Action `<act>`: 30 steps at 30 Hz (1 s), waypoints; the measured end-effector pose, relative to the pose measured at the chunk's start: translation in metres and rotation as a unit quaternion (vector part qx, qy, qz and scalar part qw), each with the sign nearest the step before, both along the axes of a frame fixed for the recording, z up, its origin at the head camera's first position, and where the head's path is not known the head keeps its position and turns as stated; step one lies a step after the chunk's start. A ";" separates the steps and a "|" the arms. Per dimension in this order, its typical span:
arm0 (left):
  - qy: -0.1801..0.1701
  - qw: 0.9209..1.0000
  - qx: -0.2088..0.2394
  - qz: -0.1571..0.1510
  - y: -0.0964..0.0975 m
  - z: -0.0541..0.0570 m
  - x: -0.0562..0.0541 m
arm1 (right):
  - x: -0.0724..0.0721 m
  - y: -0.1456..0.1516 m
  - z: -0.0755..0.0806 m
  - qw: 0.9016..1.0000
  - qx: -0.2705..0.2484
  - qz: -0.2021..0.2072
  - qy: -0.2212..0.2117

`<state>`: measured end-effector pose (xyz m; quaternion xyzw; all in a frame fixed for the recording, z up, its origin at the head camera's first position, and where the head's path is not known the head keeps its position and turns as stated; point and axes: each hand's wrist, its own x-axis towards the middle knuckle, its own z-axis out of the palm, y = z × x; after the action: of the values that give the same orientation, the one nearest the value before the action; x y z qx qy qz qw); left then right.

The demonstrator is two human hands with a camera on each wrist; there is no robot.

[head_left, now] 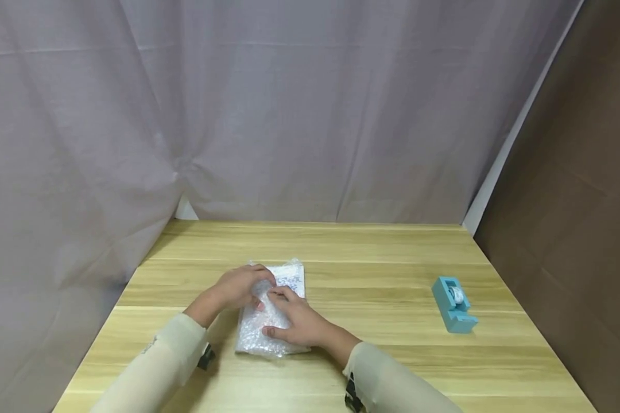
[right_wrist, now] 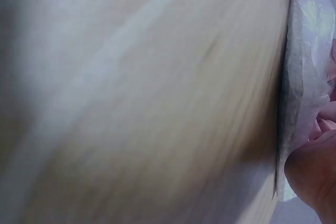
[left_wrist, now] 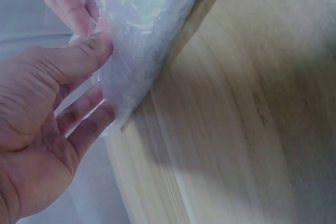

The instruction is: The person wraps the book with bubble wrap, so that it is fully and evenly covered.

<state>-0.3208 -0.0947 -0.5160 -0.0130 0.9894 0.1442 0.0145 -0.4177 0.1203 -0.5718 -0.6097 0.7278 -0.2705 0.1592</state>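
Observation:
A flat packet of clear bubble wrap (head_left: 260, 342) lies on the wooden table in front of me. A white surface with blue print (head_left: 292, 277) shows at its upper right; what kind of thing it is cannot be told. From the left, my left hand (head_left: 239, 288) holds the wrap between thumb and bent fingers. In the left wrist view its thumb (left_wrist: 86, 56) is against the wrap's edge. My right hand (head_left: 301, 321) lies over the packet's right side, fingers bent onto the plastic, thumb apart and lower. Fingertips of both hands are close together.
A blue tape dispenser (head_left: 453, 305) with a roll of tape stands at the right of the wooden table (head_left: 372, 258). Grey cloth (head_left: 310, 126) hangs behind and at the left, and a brown sheet (head_left: 573, 229) rises along the right edge.

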 end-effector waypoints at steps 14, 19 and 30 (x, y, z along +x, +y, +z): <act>0.008 0.999 0.017 -0.026 -0.005 0.004 0.002 | 0.005 -0.001 -0.002 0.999 0.006 0.005 0.043; 0.004 0.999 0.018 -0.026 -0.005 -0.001 0.007 | 0.009 -0.003 -0.008 0.998 0.014 0.006 0.059; 0.009 0.999 0.021 -0.032 -0.005 0.001 0.002 | 0.003 -0.001 0.000 0.998 0.005 0.010 0.064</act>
<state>-0.3191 -0.0997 -0.5151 0.0199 0.9861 0.1646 0.0103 -0.4143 0.1194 -0.5718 -0.6321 0.7319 -0.2257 0.1179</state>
